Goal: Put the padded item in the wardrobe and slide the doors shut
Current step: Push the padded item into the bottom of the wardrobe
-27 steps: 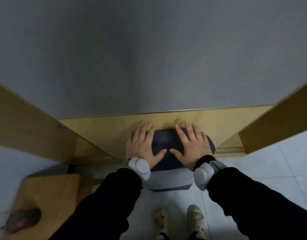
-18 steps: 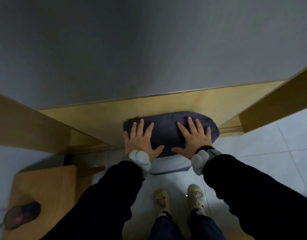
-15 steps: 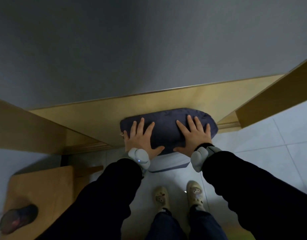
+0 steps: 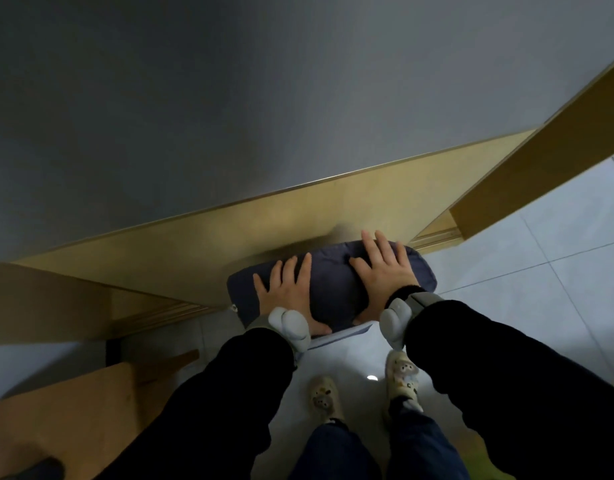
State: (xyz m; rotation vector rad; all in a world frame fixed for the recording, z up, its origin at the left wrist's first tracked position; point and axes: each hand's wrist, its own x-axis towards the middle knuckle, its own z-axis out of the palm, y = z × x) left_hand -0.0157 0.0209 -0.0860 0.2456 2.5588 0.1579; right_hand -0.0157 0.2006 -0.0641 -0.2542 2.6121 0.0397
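Nearest, two feet in pale slippers [image 4: 402,379] stand on the white tiled floor [image 4: 541,271], below and between the two black sleeves [image 4: 506,368]. Each wrist carries a grey band with a rounded white unit: one [image 4: 290,323] behind the left hand, one [image 4: 395,318] behind the right. To the left of the left sleeve sits a low wooden stool [image 4: 73,417], with a dark object at its near corner, too cut off to identify.

Just ahead, both hands lie flat and open, fingers spread, palms down on the cushion [image 4: 333,289], a dark navy padded bundle. The left hand [image 4: 291,292] presses its left part, the right hand [image 4: 385,268] its right part; neither is curled around it. A paler layer [image 4: 343,332] shows under the cushion's near edge, between the wrists. The cushion's far part rests on the wardrobe's wooden floor [image 4: 246,230], while its near edge overhangs the tiles.

Beyond the fingertips the wardrobe floor runs back to a plain grey back wall [image 4: 264,98]. A wooden door [image 4: 39,299] stands to the left of the left hand and another [image 4: 541,174] to the right of the right hand, with the opening between them uncovered.
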